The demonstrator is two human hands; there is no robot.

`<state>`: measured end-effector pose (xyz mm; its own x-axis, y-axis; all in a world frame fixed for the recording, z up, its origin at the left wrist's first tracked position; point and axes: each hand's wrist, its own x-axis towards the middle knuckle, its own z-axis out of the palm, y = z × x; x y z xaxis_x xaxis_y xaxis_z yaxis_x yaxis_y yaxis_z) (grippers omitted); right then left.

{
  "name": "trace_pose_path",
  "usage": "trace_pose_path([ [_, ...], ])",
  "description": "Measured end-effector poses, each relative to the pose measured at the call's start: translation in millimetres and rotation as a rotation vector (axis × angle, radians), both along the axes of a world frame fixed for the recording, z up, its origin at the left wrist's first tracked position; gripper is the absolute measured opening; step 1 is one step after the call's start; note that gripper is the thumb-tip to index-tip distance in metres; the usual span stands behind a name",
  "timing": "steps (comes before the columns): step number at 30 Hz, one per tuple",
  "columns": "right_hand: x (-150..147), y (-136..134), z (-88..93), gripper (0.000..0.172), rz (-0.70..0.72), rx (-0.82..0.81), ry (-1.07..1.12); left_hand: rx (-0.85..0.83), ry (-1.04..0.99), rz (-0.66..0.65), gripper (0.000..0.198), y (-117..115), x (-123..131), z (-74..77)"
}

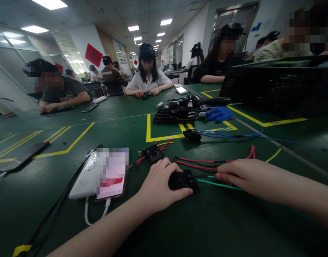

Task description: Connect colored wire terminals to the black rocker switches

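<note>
My left hand [162, 178] is closed around a black plastic socket block [183, 179] with small metal contacts, holding it against the green table. Green wires [219, 184] run from the block's right side toward my right hand [240, 175]. The fingers of that hand are pinched together on a green wire; the exact grip is partly hidden. Red wires [194, 165] lie just behind, passing close to the right fingertips. Beyond my left hand sits another black socket block [154, 153] with red and yellow wires. A third black block [192, 135] has blue wires [230, 135] attached.
A white power bank [83, 175] and a phone [113, 178] joined by a cable lie to the left. Farther back are a heap of black parts [174, 115], a blue glove [220, 113] and a large black case [263, 91]. Several people sit around the table.
</note>
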<state>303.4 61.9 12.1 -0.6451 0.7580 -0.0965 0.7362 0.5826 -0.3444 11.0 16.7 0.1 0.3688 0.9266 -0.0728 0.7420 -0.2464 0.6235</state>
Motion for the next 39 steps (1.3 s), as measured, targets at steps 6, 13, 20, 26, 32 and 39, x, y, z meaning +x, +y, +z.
trace_pose_path([
  [6, -2, -3, 6.7, 0.035, 0.007, 0.095, 0.003, 0.008, -0.005, 0.003, 0.038, 0, 0, -0.2],
  [13, -7, -14, 28.0, 0.049, 0.051, 0.256, 0.153, -0.002, -0.010, -0.001, 0.037, 0, 0, 0.0],
  [20, 0, -3, 2.5, 0.035, -0.033, -0.044, 0.007, -0.001, -0.006, 0.001, 0.038, 0, -1, -1.3],
  [26, 1, -2, 1.9, 0.036, -0.016, 0.022, -0.002, 0.013, -0.013, 0.000, 0.038, 0, -2, -1.9],
  [32, -6, -13, 25.4, 0.050, 0.060, 0.320, 0.143, 0.016, -0.011, 0.000, 0.037, 0, -1, -2.4],
  [39, 0, -2, 7.4, 0.042, 0.014, 0.175, 0.046, 0.005, -0.011, 0.004, 0.037, 0, -1, -1.6],
])
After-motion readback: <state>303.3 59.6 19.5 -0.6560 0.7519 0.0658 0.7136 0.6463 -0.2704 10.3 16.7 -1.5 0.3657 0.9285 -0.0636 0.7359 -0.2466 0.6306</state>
